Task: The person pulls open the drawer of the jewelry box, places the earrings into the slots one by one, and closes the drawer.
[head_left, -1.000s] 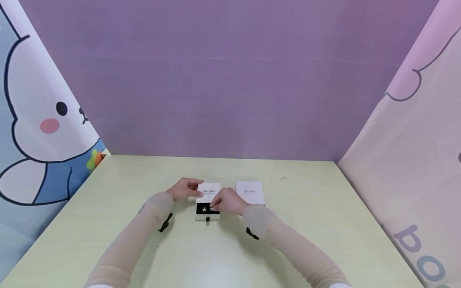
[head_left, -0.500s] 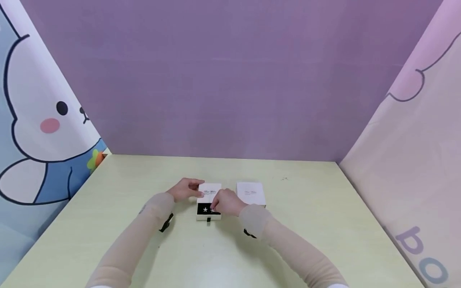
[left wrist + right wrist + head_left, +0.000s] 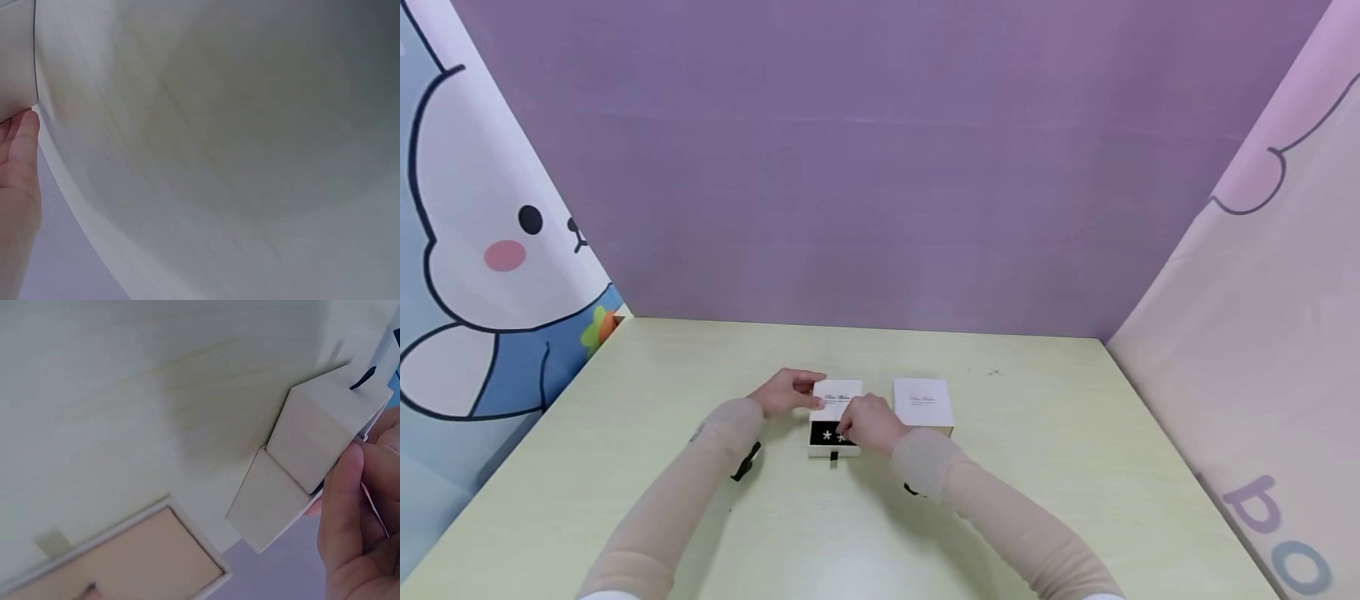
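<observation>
A small white drawer-style jewelry box (image 3: pixel 838 392) with printed script lies on the table. Its drawer (image 3: pixel 822 452) is pulled out toward me, showing a black insert (image 3: pixel 817 428) with two white star-shaped earrings (image 3: pixel 827 435) on it. With thumb and fingers, my left hand (image 3: pixel 786 393) holds the box by its left side; in the left wrist view only the fingertips (image 3: pixel 28 128) meet its edge. The fingers of my right hand (image 3: pixel 872 423) pinch at the right earring, which they partly cover. From the right wrist, those fingers (image 3: pixel 347 481) reach over the drawer's rim.
A second white box (image 3: pixel 922 402) with similar print sits just right of my right hand, and its side (image 3: pixel 150 550) shows in the right wrist view. Tiny dark specks (image 3: pixel 994 372) dot the pale table (image 3: pixel 1022 467). A purple backdrop (image 3: pixel 850 208) rises behind.
My right wrist has shifted slightly left while its fingers stay at the right earring. The left hand and both boxes have kept their places.
</observation>
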